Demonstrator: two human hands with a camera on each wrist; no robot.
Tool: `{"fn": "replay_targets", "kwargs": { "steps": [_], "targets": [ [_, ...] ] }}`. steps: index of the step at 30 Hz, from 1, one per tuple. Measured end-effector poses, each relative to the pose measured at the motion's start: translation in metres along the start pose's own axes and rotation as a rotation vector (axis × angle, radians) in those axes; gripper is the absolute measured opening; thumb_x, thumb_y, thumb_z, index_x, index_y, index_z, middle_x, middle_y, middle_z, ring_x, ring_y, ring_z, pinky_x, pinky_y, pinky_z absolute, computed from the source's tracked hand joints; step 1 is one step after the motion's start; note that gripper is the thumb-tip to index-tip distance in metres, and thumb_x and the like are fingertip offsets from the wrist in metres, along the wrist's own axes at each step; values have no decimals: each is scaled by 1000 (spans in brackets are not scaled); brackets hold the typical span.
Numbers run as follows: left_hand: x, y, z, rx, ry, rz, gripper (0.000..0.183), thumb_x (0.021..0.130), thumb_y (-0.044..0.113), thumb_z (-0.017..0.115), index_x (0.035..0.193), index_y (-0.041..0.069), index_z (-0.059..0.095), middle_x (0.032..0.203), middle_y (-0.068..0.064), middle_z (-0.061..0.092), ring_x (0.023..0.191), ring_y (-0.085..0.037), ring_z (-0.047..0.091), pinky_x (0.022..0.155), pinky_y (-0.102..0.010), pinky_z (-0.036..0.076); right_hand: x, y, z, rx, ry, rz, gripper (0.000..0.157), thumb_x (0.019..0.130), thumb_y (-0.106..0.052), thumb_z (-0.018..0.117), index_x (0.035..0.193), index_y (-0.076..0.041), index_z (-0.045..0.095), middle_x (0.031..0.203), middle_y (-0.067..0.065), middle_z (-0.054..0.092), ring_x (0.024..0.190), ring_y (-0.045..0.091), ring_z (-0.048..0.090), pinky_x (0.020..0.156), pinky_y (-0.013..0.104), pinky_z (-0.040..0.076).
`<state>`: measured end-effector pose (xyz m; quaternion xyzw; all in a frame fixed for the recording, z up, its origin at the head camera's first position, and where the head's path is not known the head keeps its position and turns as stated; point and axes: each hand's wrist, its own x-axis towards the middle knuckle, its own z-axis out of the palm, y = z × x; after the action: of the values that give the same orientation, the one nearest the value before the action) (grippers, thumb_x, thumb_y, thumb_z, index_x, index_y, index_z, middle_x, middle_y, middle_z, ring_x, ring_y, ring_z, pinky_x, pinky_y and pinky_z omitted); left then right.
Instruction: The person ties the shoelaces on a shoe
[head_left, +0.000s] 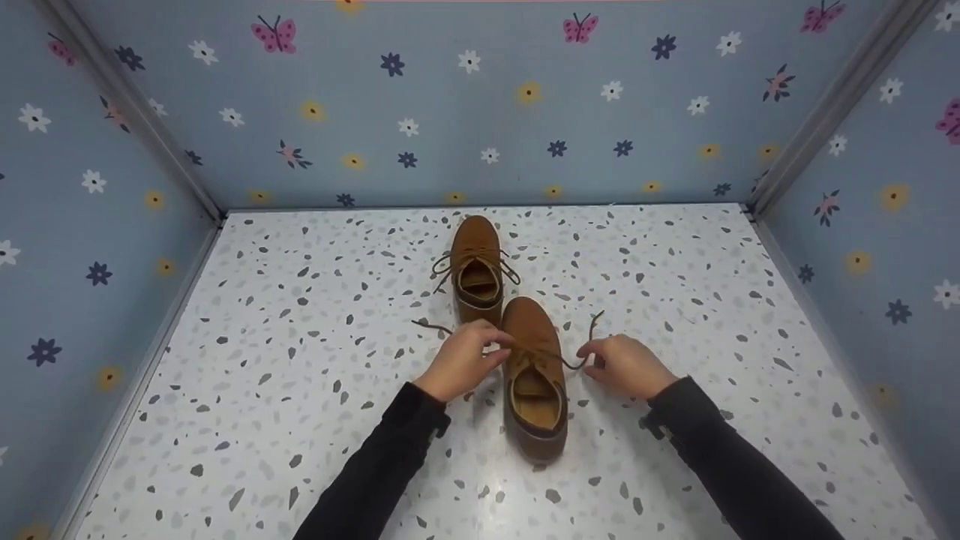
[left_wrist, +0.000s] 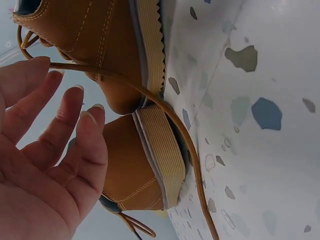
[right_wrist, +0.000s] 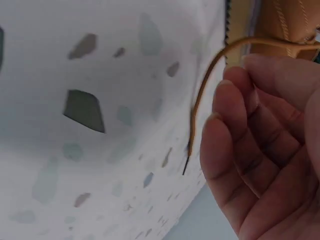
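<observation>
A brown lace-up shoe (head_left: pixel 531 322) stands on the speckled floor between both hands, its laces crossed over the front and spread to either side. My left hand (head_left: pixel 469 360) is at the shoe's left side, thumb and index fingertip a little apart beside the left shoelace (left_wrist: pixel 170 112). In the left wrist view the thumb tip hides a short stretch of that lace. On the other side, my right hand (head_left: pixel 626 366) has loosely curled fingers beside the right shoelace (right_wrist: pixel 197 107), which runs past the fingertips to a dark tip. No lace shows between the right fingers.
A second brown shoe (head_left: pixel 474 238), its lace tied in a bow, stands just ahead and to the left, close to the first shoe. Blue flowered panels (head_left: pixel 480 105) enclose the white speckled floor (head_left: pixel 300 375) at the back and both sides.
</observation>
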<state>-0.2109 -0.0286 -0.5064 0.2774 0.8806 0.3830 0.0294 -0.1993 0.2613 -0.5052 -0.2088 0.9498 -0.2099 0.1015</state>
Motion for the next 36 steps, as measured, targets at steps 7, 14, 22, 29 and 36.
{"fn": "replay_targets", "kwargs": {
  "steps": [7,14,22,29,36],
  "targets": [
    [2,0,0,-11,14,14,10,93,14,71,101,9,75,101,-4,65,100,-29,60,88,-39,47,4,-2,19,-77,62,-1,22,85,-9,75,107,-9,74,80,2,69,68,15,61,65,37,52],
    [4,5,-1,-57,0,7,6,94,18,70,95,12,71,96,1,64,97,-23,61,87,-35,47,10,-5,24,-123,130,-73,8,87,-11,73,94,-10,76,83,5,72,73,24,67,69,41,54],
    [8,15,-6,-177,-32,-10,8,96,23,68,93,15,68,86,8,66,81,-11,61,75,-30,50,5,2,-24,-208,240,-23,4,86,-9,73,90,-9,75,81,6,71,69,22,65,63,41,54],
    [10,19,-9,-149,-30,-2,8,95,22,70,92,15,69,82,9,65,74,-10,61,70,-28,51,-9,0,-89,-325,387,-34,4,88,-4,70,90,-4,74,80,9,70,65,24,64,56,43,52],
    [12,24,-12,-130,-24,31,7,94,21,70,91,15,71,80,8,64,71,-9,58,67,-27,49,-34,-18,-117,-234,410,-32,5,89,-4,72,87,0,74,76,9,69,65,23,64,61,42,52]
  ]
}}
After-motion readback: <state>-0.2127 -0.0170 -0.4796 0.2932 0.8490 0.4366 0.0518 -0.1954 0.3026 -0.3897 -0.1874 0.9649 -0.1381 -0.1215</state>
